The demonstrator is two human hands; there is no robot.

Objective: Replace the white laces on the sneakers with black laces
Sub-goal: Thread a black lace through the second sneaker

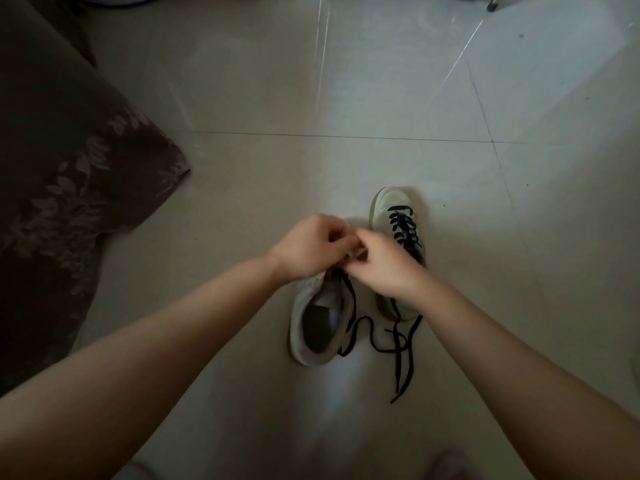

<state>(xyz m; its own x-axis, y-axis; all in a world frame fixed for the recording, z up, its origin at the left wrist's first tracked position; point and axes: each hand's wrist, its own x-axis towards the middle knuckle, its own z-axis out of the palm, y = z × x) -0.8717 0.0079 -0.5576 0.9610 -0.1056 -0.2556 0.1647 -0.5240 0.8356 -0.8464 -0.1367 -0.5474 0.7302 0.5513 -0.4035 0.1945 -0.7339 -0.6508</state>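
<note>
Looking down on a pale tiled floor (398,98), dim room, thin grout lines crossing it and a glossy sheen up top. On the left, a dark brown cloth with a leaf pattern (69,188) drapes down onto the tiles. Two white sneakers sit side by side in the middle, toes pointing away. The right sneaker (393,206) already carries black lacing (403,226) across its front. The left sneaker (308,327) is half hidden by both hands meeting over its tongue. The left hand (308,247) has its fingers curled, the right hand (381,265) too, both pinching at the black lace (353,299) there. Loose black ends trail out over the tiles between and behind the heels.
</note>
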